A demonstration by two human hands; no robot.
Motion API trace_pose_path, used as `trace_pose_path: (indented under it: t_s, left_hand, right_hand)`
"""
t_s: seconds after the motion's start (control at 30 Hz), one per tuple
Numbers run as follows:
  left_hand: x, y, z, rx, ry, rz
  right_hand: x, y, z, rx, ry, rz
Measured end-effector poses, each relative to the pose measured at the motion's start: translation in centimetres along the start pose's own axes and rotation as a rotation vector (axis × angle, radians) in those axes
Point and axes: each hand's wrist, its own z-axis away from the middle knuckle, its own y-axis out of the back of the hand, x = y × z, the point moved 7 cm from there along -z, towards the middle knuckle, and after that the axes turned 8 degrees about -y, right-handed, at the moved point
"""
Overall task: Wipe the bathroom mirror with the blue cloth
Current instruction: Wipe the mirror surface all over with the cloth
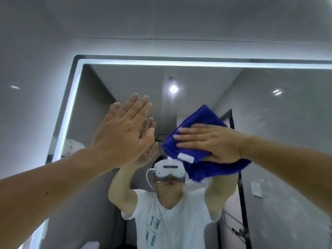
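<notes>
The left hand [124, 133] is nearest. It is flat with straight fingers and holds nothing; it appears braced on the glass, below and inside the upper-left corner of the lit frame [179, 63]. Farther from that corner, the right hand [210, 142] presses the folded blue cloth [203, 115] flat against the mirror [269, 123], fingers straight rather than curled round it. To wipe well, I would use even palm pressure and overlapping passes up to the frame's top strip. The bare left palm should come off the glass, as it probably leaves prints.
</notes>
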Motion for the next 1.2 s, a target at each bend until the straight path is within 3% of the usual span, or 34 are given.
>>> trace_pose_path:
  t_s: [0.17,0.27,0.67,0.77,0.87,0.93,0.97,1.07,1.13,1.2]
  left_hand:
    - [-1.1,-0.1,0.4,-0.003,0.047,0.010]
    - [-0.7,-0.7,1.0,-0.001,0.056,0.029]
    - [1.7,-1.6,3.0,-0.019,0.061,0.095]
    - [1.7,-1.4,3.6,-0.050,0.079,0.090]
    - [1.6,-0.9,4.3,-0.054,0.072,0.077]
    - [1.4,-0.7,4.8,-0.062,0.058,0.054]
    - [1.1,-0.7,5.1,-0.070,0.058,0.050]
    - [0.2,-1.0,5.8,-0.093,0.099,0.060]
    - [0.0,-1.4,6.3,-0.099,0.118,0.066]
    - [0.4,-1.9,6.7,-0.093,0.125,0.084]
  right_hand:
    - [8.8,3.7,-3.9,0.359,-0.842,-0.246]
    - [6.3,3.1,-6.3,0.434,-1.110,-0.246]
    - [-14.3,-4.9,1.4,0.205,-0.519,-0.111]
    - [-18.0,-6.8,3.5,0.092,-0.253,0.007]
    - [-17.5,-6.5,4.2,-0.029,0.081,0.071]
    - [-13.5,-5.0,3.3,-0.027,0.112,0.107]
    - [-10.5,-3.8,2.4,0.029,0.004,0.101]
    - [-1.5,-0.3,0.5,0.238,-0.575,-0.103]
    - [0.2,0.0,-0.4,0.325,-0.893,-0.224]
    - [-1.7,-0.6,-1.1,0.376,-1.053,-0.279]
